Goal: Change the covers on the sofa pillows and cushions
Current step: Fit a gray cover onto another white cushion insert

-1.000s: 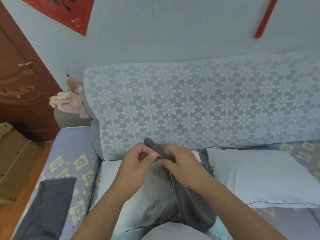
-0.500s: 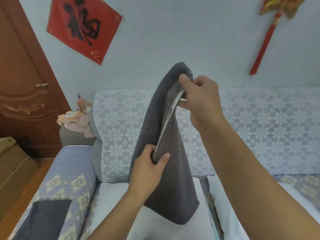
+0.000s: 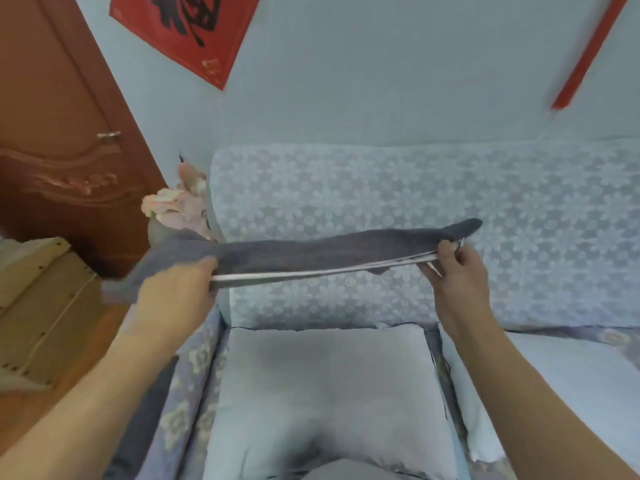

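Observation:
A dark grey pillow cover (image 3: 311,252) is stretched flat and level between my hands, above the sofa seat. Its pale zipper edge runs along the underside. My left hand (image 3: 176,292) grips the left end, where loose fabric bunches and blurs. My right hand (image 3: 453,271) pinches the right end at the zipper corner. Below them a bare white pillow (image 3: 325,386) lies on the seat. A second white pillow (image 3: 554,372) lies to its right.
The sofa backrest (image 3: 415,216) wears a white floral lace cover. The left armrest (image 3: 194,375) has a floral quilted cover with a dark grey patch. Pink cloth (image 3: 173,206) sits on the armrest's far end. A wooden crate (image 3: 41,306) and brown door (image 3: 62,140) stand left.
The cover hung upright from my raised right hand; now both hands have pulled apart sideways and it is stretched level. My left hand moved left, my right hand down and right.

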